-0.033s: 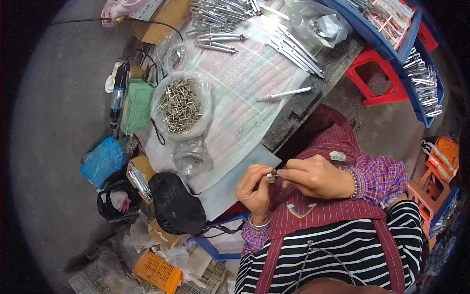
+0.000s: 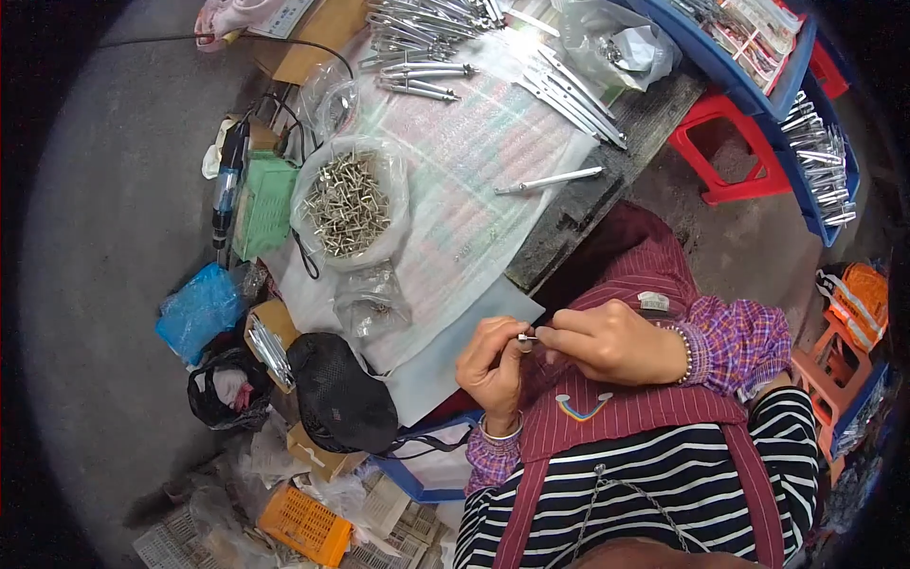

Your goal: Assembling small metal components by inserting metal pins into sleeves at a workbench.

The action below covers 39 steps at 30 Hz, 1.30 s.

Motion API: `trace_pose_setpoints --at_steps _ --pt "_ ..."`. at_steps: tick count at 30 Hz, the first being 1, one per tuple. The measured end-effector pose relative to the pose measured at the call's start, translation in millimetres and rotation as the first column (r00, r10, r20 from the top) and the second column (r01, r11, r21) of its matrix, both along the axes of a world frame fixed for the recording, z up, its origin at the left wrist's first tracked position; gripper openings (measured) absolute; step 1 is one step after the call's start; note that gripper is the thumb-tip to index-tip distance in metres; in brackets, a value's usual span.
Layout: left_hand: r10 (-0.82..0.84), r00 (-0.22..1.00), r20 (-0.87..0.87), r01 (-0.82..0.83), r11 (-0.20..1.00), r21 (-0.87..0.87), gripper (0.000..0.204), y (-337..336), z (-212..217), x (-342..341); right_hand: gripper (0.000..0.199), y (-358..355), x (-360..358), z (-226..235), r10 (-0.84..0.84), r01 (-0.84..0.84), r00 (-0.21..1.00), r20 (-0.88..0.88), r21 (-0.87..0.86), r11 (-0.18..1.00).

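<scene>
My left hand (image 2: pixel 493 372) is closed in a pinch, thumb and forefinger around a small shiny metal piece (image 2: pixel 526 338). From the other side, my right hand (image 2: pixel 607 341) meets it with fingers bent and pressed together at the tips. What my right fingertips hold, if anything, is too small and covered to make out. Both hands are above my lap, just off the table's near edge. Nearest to them on the table is a single silver rod-like part (image 2: pixel 550 181). A plastic-lined bowl of small metal screws or rivets (image 2: pixel 349 204) stands farther left.
Silver metal parts (image 2: pixel 417 38) lie piled on the far side of the table (image 2: pixel 436 237). To the left are a power screwdriver (image 2: pixel 227 190), a green basket (image 2: pixel 265 204) and a black cap (image 2: pixel 341 398). A red stool (image 2: pixel 749 194) and blue trays (image 2: pixel 829 223) stand to the right.
</scene>
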<state>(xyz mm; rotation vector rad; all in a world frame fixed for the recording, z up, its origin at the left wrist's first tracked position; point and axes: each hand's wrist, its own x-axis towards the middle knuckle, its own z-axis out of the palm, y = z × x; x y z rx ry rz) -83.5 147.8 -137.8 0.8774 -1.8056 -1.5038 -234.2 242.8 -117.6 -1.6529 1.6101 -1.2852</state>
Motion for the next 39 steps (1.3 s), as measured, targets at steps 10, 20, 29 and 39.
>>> trace_pose_setpoints --at_steps 10,20,29,39 --pt "0.111 0.991 0.069 -0.127 0.942 0.310 0.007 1.9 2.2 0.4 0.022 -15.7 -11.6 -12.9 0.137 -0.141 0.986 0.093 0.031 0.990" --pt "0.101 0.993 -0.068 -0.058 0.887 0.459 0.017 -1.7 -6.3 4.4 0.015 -15.2 -10.6 -19.8 -0.069 -0.152 0.795 0.603 0.307 0.939" --pt "0.165 0.941 -0.296 0.040 0.814 0.579 0.017 -1.8 -17.1 1.1 0.023 -16.7 4.3 -22.2 -0.133 0.031 0.878 0.461 0.222 0.975" --pt "-0.017 0.955 -0.297 0.212 0.741 0.637 0.016 -13.6 -20.8 7.7 0.012 -10.8 10.8 -29.0 -0.105 0.042 0.905 0.413 0.158 0.987"
